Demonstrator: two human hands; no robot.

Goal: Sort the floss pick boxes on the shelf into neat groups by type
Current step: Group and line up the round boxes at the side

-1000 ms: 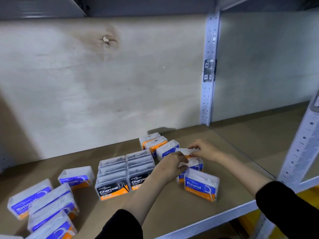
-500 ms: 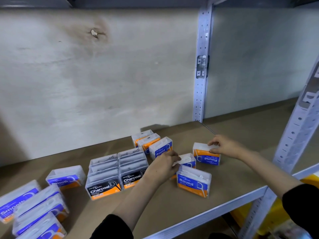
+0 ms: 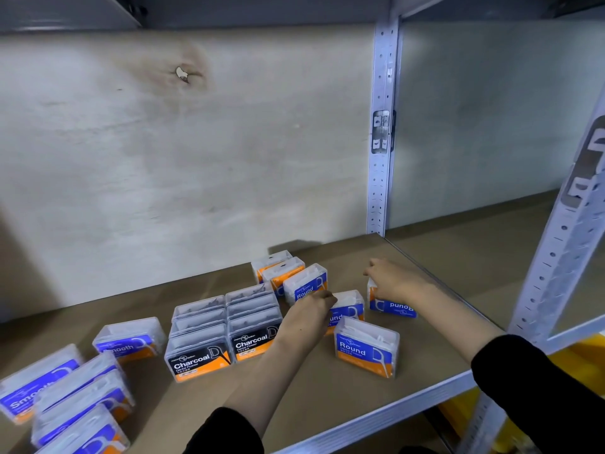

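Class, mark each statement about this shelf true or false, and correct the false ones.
1. The Charcoal boxes stand in two neat rows. True.
2. The Smooth boxes lie left of the Charcoal boxes. True.
3. The right hand grips a Smooth box. False: it grips the upside-down Round box.
4. The left hand holds a Charcoal box. False: it is at the middle Round box.
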